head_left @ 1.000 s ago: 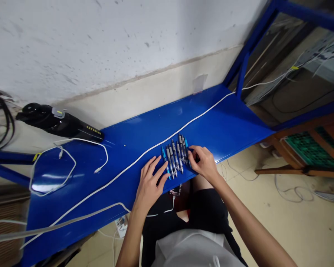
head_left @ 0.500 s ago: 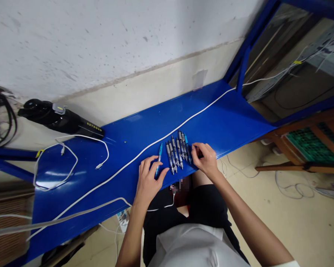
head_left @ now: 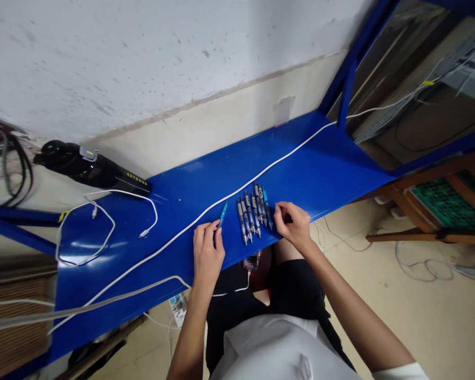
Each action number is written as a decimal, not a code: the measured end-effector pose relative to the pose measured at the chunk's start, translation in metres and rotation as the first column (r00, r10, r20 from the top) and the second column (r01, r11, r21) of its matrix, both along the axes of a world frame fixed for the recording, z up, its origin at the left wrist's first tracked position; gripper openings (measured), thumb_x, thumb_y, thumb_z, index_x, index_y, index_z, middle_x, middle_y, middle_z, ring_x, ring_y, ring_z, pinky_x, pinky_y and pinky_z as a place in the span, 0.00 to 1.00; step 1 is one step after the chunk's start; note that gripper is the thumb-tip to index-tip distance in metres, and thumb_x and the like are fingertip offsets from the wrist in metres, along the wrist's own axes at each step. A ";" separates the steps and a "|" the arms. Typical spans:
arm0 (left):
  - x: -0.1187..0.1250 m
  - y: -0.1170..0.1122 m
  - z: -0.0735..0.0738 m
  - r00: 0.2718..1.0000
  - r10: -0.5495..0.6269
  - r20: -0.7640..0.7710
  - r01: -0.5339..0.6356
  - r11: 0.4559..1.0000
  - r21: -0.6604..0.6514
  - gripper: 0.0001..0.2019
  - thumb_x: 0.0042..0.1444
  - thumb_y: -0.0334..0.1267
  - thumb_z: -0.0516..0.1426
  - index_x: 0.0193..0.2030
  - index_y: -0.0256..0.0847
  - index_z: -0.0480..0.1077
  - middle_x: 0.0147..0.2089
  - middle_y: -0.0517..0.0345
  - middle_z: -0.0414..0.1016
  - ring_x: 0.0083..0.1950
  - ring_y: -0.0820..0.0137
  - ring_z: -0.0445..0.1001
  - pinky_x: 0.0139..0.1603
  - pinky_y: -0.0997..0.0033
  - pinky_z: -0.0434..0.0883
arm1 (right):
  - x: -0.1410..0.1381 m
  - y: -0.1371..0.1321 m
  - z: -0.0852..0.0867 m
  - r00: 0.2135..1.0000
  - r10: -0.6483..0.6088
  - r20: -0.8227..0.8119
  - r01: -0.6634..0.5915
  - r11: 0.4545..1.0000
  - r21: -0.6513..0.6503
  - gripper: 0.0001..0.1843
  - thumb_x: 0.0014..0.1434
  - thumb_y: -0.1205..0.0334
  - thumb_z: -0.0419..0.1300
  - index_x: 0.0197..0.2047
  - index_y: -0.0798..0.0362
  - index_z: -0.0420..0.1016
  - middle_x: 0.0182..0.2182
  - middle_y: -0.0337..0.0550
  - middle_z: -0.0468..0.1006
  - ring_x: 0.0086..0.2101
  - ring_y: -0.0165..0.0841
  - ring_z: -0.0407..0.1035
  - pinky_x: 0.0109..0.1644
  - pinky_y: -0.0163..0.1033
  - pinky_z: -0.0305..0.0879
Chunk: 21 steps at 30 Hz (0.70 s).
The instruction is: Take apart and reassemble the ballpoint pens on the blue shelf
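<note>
My left hand [head_left: 208, 250] pinches a light-blue pen [head_left: 224, 212] between thumb and fingers; the blue end sticks out past the fingertips and the lower part is hidden by the hand. To its right, several clear-barrelled pens with grey grips [head_left: 249, 216] lie side by side on the blue shelf. At the right end of that row is another pen with a blue top [head_left: 266, 199]. My right hand [head_left: 292, 220] rests at the shelf's front edge just right of the row, fingers curled together; whether anything is in them is hidden.
A white cable [head_left: 174, 240] runs across the blue shelf [head_left: 206, 174] behind the pens. At the left stand a black bottle [head_left: 98, 169] leaning by the wall and a looped white charging cable [head_left: 113, 227]. A wooden chair [head_left: 423, 200] is at the right.
My left hand has closed on the blue pen and drawn it slightly left, away from the row. The right hand has hardly moved. The view has shifted a little.
</note>
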State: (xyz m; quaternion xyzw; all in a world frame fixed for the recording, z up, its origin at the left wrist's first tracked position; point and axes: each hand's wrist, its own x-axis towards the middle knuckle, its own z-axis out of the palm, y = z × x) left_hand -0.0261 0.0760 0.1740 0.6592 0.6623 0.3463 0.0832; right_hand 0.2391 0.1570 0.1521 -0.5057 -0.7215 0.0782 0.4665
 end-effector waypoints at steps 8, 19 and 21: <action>0.000 0.001 -0.007 0.998 0.033 -0.051 -0.030 0.998 0.057 0.18 0.77 0.36 0.51 0.66 0.37 0.75 0.53 0.41 0.76 0.57 0.55 0.75 0.60 0.51 0.75 | 0.001 0.000 -0.002 1.000 -0.007 -0.004 0.007 1.000 -0.022 0.06 0.72 0.63 0.60 0.45 0.50 0.79 0.22 0.35 0.71 0.23 0.32 0.68 0.32 0.39 0.65; 0.012 -0.042 0.024 0.965 -0.010 0.262 -0.044 0.979 0.201 0.12 0.77 0.38 0.54 0.60 0.43 0.76 0.56 0.44 0.76 0.61 0.58 0.77 0.65 0.53 0.75 | 0.000 -0.036 0.006 0.985 -0.030 -0.170 0.029 1.000 -0.006 0.06 0.73 0.61 0.63 0.47 0.49 0.82 0.25 0.36 0.77 0.23 0.32 0.69 0.32 0.41 0.70; 0.020 -0.055 0.021 0.931 -0.020 0.366 -0.049 0.983 0.178 0.10 0.77 0.39 0.55 0.59 0.43 0.74 0.57 0.44 0.75 0.61 0.58 0.77 0.63 0.53 0.77 | -0.002 -0.061 0.003 0.976 -0.054 -0.209 0.047 0.998 -0.039 0.06 0.72 0.61 0.64 0.49 0.48 0.82 0.29 0.39 0.81 0.25 0.34 0.72 0.33 0.42 0.72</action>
